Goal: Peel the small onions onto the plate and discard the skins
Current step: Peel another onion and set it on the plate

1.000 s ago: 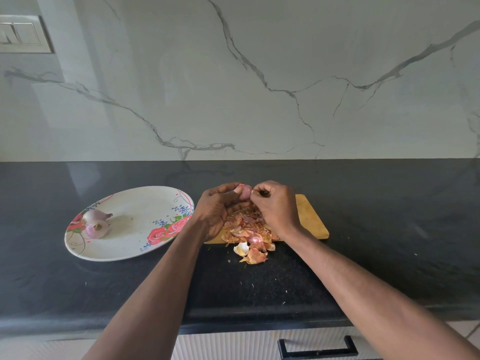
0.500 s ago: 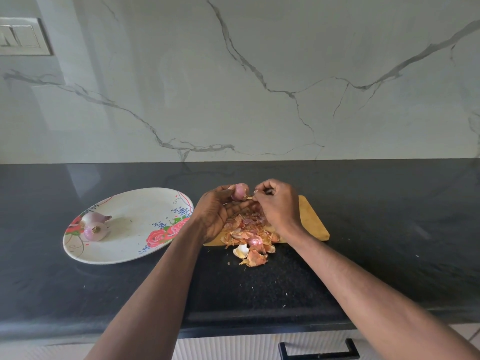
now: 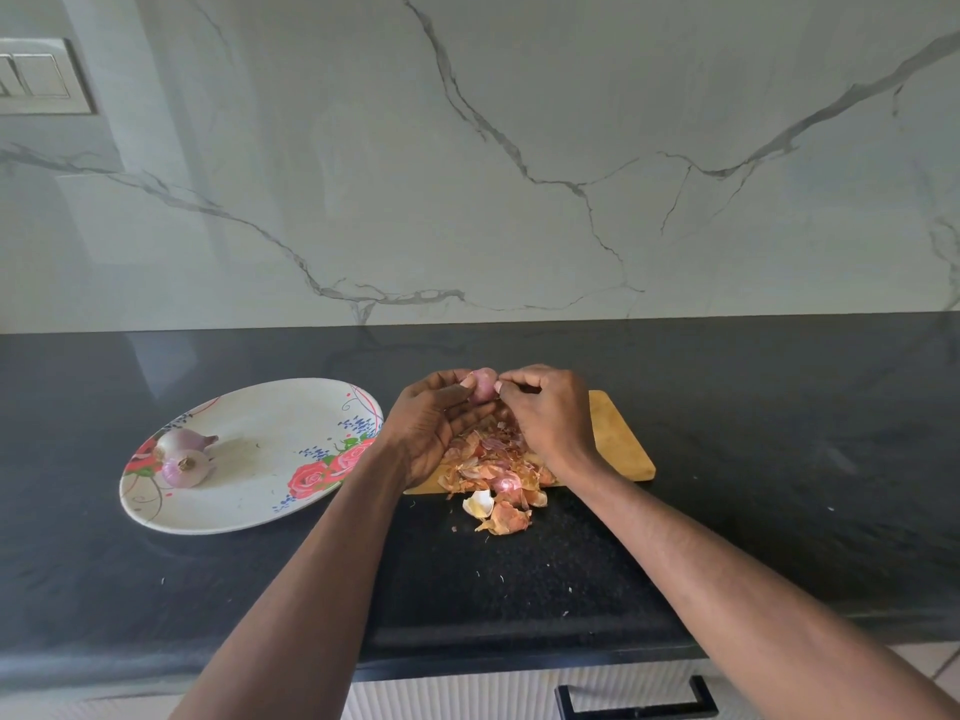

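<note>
Cupped in the left hand (image 3: 434,426), an onion (image 3: 482,384) above the cutting board (image 3: 618,439) has its skin pinched by the right hand (image 3: 545,407); peeling seems under way, the plate (image 3: 249,506) next.

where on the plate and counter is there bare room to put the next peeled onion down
The plate is bare across its middle and right, between the two onions at its left edge and the rose print. The counter is bare right of the cutting board. It is crowded on the board's left end, under the skins and both hands.
</note>
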